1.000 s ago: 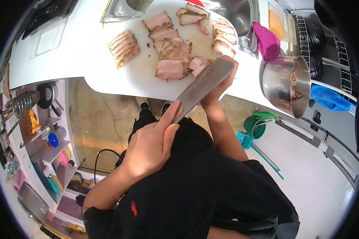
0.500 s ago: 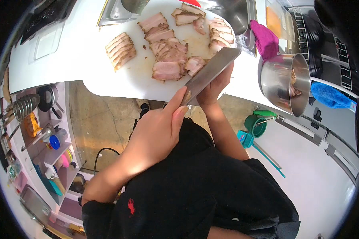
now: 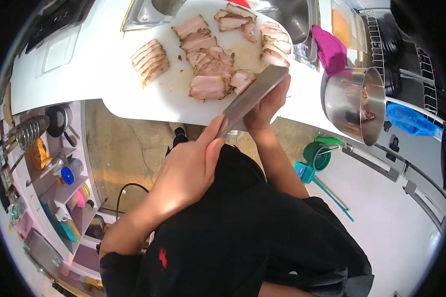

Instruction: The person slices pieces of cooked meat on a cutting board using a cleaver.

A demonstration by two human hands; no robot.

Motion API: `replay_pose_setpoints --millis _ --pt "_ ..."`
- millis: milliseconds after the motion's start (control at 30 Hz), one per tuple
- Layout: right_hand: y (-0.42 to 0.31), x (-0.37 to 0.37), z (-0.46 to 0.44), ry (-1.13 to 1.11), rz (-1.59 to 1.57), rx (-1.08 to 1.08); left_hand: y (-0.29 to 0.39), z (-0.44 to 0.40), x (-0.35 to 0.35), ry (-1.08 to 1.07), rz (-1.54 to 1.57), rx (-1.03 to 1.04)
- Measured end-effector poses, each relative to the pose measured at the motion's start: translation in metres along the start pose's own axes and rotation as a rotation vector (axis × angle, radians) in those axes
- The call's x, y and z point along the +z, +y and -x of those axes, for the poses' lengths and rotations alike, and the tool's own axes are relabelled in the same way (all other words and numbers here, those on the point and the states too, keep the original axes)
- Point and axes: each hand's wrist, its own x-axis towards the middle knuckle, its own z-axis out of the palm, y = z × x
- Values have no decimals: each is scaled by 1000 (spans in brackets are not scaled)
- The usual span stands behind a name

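My left hand (image 3: 186, 166) is closed on the cleaver (image 3: 257, 96), its index finger laid along the near end of the blade. The blade slants up to the right, over the near right edge of the white cutting board (image 3: 158, 101). Behind it is my right hand (image 3: 267, 106), its fingers mostly hidden by the blade; whether they hold anything does not show. A small meat piece (image 3: 242, 80) lies against the blade's left side. Sliced meat lies in a left row (image 3: 150, 62), a middle pile (image 3: 210, 69), a back group (image 3: 233, 21) and a right row (image 3: 275, 44).
A steel pot (image 3: 344, 101) with brown pieces inside stands right of the board, near a purple cloth (image 3: 328, 47). A sink (image 3: 292, 20) is behind. A blue cloth (image 3: 411, 120) hangs at the right. Shelves with utensils (image 3: 59, 163) stand at the lower left.
Over the last second the cleaver and both hands have shifted slightly up and left. Since the middle frame the blade has dropped a little down and left. The meat groups keep their arrangement.
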Motion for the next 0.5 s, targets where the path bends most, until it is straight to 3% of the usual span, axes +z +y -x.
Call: replay_pose_setpoints --millis 167,267,367,500 --pt "7 -2 2 -29 23 -33 -6 -30 12 177 39 259" --pt "2 -1 1 -10 18 -13 4 -13 2 34 2 23" --pt "1 2 -1 23 -8 -82 -11 8 3 46 1 31" --pt "-4 1 -3 5 -1 -21 -6 5 -1 14 34 -24"
